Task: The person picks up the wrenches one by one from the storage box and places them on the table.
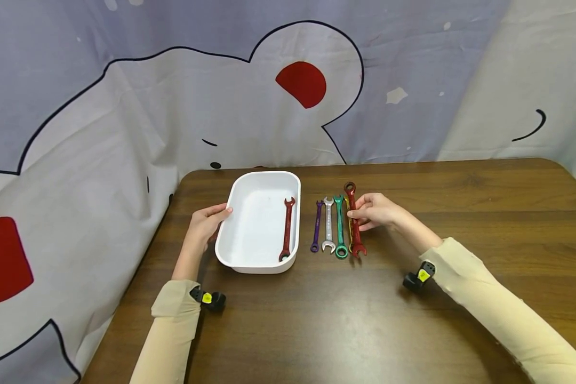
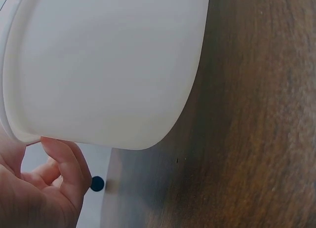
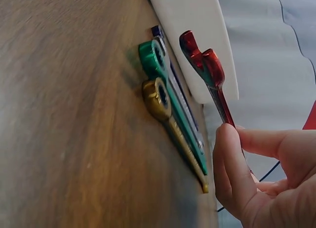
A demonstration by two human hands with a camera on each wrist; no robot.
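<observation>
My right hand (image 1: 376, 209) pinches a red combination wrench (image 1: 353, 226) by its shaft. In the right wrist view the wrench's open end (image 3: 210, 67) points up, raised off the table. Beneath and beside it lie a gold wrench (image 3: 177, 141), a green wrench (image 1: 340, 224), a silver wrench (image 1: 328, 224) and a purple wrench (image 1: 317, 226), side by side. My left hand (image 1: 204, 226) grips the left rim of a white tray (image 1: 223, 242), thumb on the edge and fingers at its outer wall. A second red wrench (image 1: 287, 229) lies inside the tray along its right wall.
The brown wooden table (image 1: 317, 325) spreads toward the front and right. Behind its far edge hangs a printed cloth (image 1: 182, 106) with red and black shapes. A wrist camera (image 1: 415, 280) sits on the right sleeve and another camera (image 1: 213, 300) on the left.
</observation>
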